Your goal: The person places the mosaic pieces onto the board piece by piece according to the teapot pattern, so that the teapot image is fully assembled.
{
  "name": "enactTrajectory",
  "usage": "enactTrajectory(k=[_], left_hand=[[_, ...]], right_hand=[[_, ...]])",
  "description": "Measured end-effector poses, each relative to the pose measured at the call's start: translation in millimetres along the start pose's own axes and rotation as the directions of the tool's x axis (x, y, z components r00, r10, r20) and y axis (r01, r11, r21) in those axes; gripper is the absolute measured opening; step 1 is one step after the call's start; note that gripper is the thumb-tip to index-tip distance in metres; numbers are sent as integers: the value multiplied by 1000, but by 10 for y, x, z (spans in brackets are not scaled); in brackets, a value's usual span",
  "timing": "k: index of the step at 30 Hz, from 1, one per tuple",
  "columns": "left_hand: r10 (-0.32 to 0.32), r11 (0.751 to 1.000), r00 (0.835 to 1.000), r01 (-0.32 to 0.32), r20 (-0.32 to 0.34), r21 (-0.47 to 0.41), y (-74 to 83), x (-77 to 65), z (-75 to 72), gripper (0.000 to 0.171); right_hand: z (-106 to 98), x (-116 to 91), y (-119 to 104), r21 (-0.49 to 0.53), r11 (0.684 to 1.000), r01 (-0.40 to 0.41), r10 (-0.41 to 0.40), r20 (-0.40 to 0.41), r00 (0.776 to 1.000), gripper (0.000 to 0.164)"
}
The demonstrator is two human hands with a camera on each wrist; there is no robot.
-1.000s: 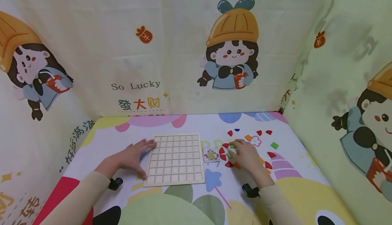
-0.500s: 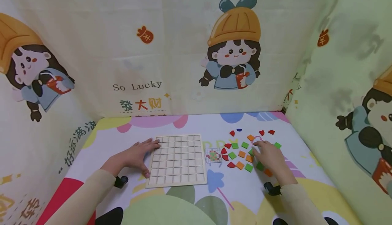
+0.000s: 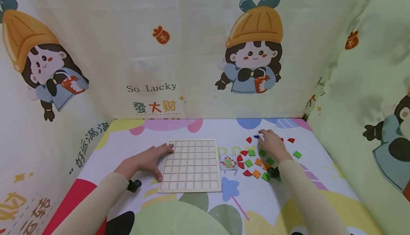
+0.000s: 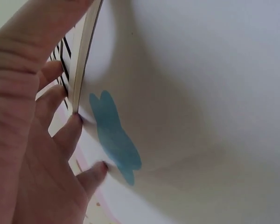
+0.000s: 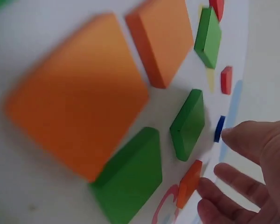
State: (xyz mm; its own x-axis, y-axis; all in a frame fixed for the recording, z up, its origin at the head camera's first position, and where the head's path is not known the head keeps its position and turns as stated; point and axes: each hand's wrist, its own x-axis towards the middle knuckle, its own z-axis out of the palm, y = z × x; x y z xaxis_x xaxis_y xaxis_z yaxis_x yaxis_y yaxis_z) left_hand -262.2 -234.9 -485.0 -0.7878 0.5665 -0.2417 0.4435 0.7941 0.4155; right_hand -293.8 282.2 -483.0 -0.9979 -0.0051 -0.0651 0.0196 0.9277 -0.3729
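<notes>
My left hand (image 3: 147, 161) rests along the left side of a pale wooden grid board (image 3: 192, 165), its thumb near the lower corner and its fingertips at the upper one. In the left wrist view the fingers (image 4: 67, 135) touch the board's edge. My right hand (image 3: 272, 145) reaches to a small dark blue half-round piece (image 3: 256, 136) at the back of the scattered pieces. In the right wrist view the thumb is right by the blue piece (image 5: 219, 129), and the other fingers are spread apart; whether the thumb touches it I cannot tell.
Between board and pieces lies a small pattern card (image 3: 228, 162). Several green squares (image 3: 248, 163), orange squares (image 3: 257, 174) and red quarter-round pieces (image 3: 247, 173) are strewn right of it, some beneath my right forearm. Printed cloth walls (image 3: 198, 68) stand around the table.
My right hand has moved from over the left of the pieces, first rightward, then to the back by the blue piece. My left hand has stayed at the board. The head view has shifted slightly.
</notes>
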Motion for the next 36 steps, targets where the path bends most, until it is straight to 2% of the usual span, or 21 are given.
enactTrajectory(k=[4,12,15,19,22,27,31,36], left_hand=[[21,999,1000,-20,15,-42,-14,3,-3,119],[51,998,999,-51,10,-28,-44,-30,1,119],[38,999,999,-37,13,-28,-34,-29,-9,119],[11,1000,1000,-10,20,-26,-22,-22,-22,118],[1,1000,1000,-1,21,-23,-19,0,-18,116],[8,1000,1000,-8,25,-18,-9,30,-16,115],[-4,1000,1000,4,19,-26,-18,-17,-13,119],[-4,999,1000,4,4,-38,-35,-52,14,124]], right_hand=[[4,90,0,-18,1000,-3,3,8,1000,36],[-26,115,-20,13,999,-53,53,47,998,18],[-32,113,-46,-4,999,-39,40,52,998,22],[-16,123,-88,-56,998,29,-28,22,999,32],[2,133,-108,-57,996,65,-65,11,998,28],[7,134,-124,27,999,27,-27,24,999,17],[3,163,-138,26,1000,17,-17,12,1000,20],[-20,153,-184,38,999,-6,5,46,999,20]])
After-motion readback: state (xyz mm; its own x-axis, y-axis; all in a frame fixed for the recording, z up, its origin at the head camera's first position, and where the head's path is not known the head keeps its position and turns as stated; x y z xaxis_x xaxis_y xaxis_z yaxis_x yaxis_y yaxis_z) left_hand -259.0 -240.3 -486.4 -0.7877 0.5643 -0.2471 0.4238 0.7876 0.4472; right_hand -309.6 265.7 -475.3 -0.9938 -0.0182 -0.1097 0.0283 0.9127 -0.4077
